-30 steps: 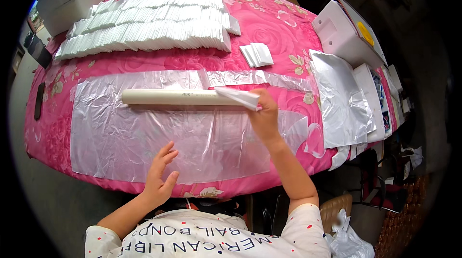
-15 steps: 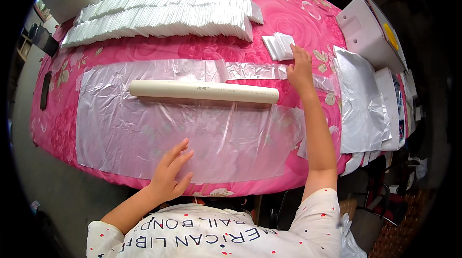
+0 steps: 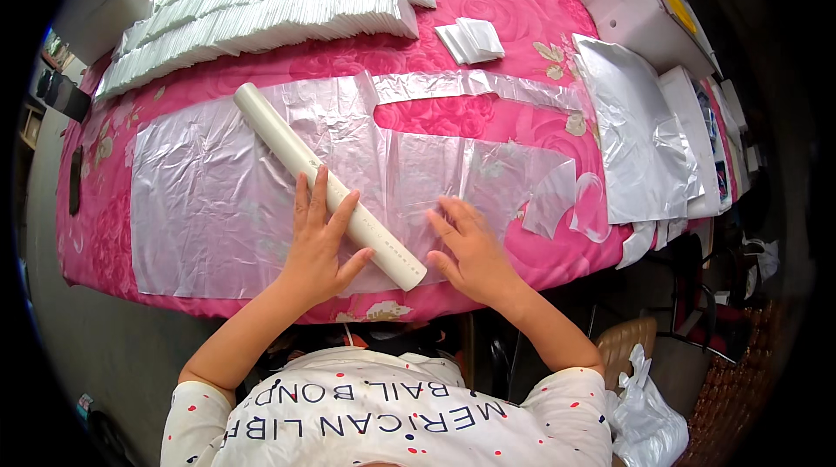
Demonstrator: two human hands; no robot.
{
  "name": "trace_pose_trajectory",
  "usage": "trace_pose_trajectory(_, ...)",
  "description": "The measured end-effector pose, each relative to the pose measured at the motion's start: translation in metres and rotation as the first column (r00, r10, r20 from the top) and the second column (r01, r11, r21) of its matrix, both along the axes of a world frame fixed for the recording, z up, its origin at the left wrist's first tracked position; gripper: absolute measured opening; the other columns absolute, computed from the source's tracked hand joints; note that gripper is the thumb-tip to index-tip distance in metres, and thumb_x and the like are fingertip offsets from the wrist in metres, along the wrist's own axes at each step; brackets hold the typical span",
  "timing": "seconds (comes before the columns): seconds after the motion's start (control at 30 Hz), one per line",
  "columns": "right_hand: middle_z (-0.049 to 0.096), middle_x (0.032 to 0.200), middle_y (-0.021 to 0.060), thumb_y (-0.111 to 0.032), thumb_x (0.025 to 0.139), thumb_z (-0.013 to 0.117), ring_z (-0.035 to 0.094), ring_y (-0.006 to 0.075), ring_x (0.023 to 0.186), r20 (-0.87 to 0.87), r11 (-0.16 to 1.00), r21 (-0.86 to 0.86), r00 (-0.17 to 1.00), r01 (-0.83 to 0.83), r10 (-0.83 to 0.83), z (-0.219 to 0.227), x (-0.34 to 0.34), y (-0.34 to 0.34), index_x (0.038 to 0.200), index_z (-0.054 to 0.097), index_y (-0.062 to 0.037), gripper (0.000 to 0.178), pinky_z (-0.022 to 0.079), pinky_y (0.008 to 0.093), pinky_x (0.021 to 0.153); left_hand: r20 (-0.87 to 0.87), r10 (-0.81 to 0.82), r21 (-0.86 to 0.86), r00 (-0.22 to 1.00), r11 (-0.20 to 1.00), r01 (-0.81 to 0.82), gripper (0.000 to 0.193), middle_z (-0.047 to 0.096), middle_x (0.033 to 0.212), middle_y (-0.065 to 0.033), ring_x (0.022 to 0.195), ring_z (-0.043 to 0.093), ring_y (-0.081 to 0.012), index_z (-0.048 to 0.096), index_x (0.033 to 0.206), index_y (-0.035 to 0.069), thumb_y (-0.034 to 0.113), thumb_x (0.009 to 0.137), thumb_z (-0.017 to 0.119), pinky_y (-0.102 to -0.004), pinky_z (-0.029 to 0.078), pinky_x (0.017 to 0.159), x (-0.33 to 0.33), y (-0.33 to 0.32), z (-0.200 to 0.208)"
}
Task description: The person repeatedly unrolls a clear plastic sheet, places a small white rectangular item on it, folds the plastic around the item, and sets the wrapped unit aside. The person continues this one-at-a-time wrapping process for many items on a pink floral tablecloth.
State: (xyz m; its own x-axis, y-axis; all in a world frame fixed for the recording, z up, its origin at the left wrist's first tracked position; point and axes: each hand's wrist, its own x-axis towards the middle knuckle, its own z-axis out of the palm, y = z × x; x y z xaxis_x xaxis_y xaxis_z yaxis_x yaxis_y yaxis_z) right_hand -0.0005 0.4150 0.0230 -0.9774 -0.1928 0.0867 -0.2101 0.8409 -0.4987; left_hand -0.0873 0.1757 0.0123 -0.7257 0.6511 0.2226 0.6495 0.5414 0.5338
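hands: my left hand (image 3: 322, 249) and right hand (image 3: 477, 260), fingers spread
sheet: wide, crinkled, translucent plastic sheet (image 3: 200, 215) beneath
tube: long, off-white plastic tube (image 3: 279, 131) on the sheet, slanting far left to near right
nearer: my left, its fingers across the tube's middle
near end: between my hands, just beside my right thumb

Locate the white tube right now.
Head view, left of centre: the white tube lies diagonally on the translucent plastic sheet, its near end between the left hand and right hand.
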Motion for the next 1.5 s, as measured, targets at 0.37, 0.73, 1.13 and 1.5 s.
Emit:
trace_pose_trajectory(0.37, 0.048, 0.129, 0.0167, -0.024, 0.085, 0.055, 0.037, 0.0335, 0.126, -0.108, 0.322, 0.756, 0.594, 0.570, -0.797, 0.016, 0.037, 0.160, 0.125, 0.048, -0.0015, 0.047, 0.017, 0.0504, 0.108, -0.055, -0.262, -0.029, 0.963, 0.965, 0.261, 0.049, 0.032, 0.140, -0.0202, 0.133, 0.014, -0.0492, 0.057, 0.103, 0.006, 0.041, 0.070, 0.064, -0.0565, 0.021, 0.105, 0.022, 0.013, 0.002)
trace_pose_trajectory(0.73, 0.037, 0.139, 0.0175, -0.028, 0.085, 0.056, 0.031, 0.0337, 0.131, -0.110, 0.982, 0.068, 0.980, 0.175, -0.167, -0.021, -0.002, 0.028, 0.131, 0.041, 0.0000, 0.056, 0.024, 0.0424, 0.107, -0.037, -0.306, -0.061, 0.951, 0.951, 0.304, 0.050, 0.034, 0.139, -0.0186, 0.133, 0.017, -0.0473, 0.058, 0.103, 0.006, 0.039, 0.067, 0.066, -0.0569, 0.022, 0.104, 0.031, 0.020, 0.012)
trace_pose_trajectory(1.13, 0.058, 0.116, 0.0146, -0.011, 0.084, 0.055, 0.053, 0.0298, 0.111, -0.393, 0.741, 0.130, 0.721, 0.658, -0.571, -0.042, 0.037, 0.198, 0.110, 0.060, -0.0014, 0.029, 0.039, 0.0378, 0.096, -0.038, -0.309, -0.049, 0.950, 0.950, 0.307, 0.050, 0.033, 0.140, -0.0184, 0.134, 0.017, -0.0460, 0.058, 0.102, 0.006, 0.041, 0.068, 0.066, -0.0612, 0.023, 0.101, 0.034, 0.020, 0.008)
trace_pose_trajectory(1.5, 0.063, 0.082, 0.0069, -0.002, 0.063, 0.067, 0.058, 0.0273, 0.075, -0.405, 0.911, -0.116, 0.819, 0.395, -0.406, 0.039, 0.023, 0.025, 0.075, 0.054, -0.0065, 0.018, 0.043, 0.0377, 0.065, 0.321, -0.324, 0.405, 0.890, 0.896, 0.181, 0.050, 0.040, 0.135, -0.0143, 0.127, 0.034, -0.0322, 0.048, 0.121, 0.004, 0.024, 0.077, 0.064, -0.0468, 0.029, 0.103, 0.038, 0.032, 0.020)
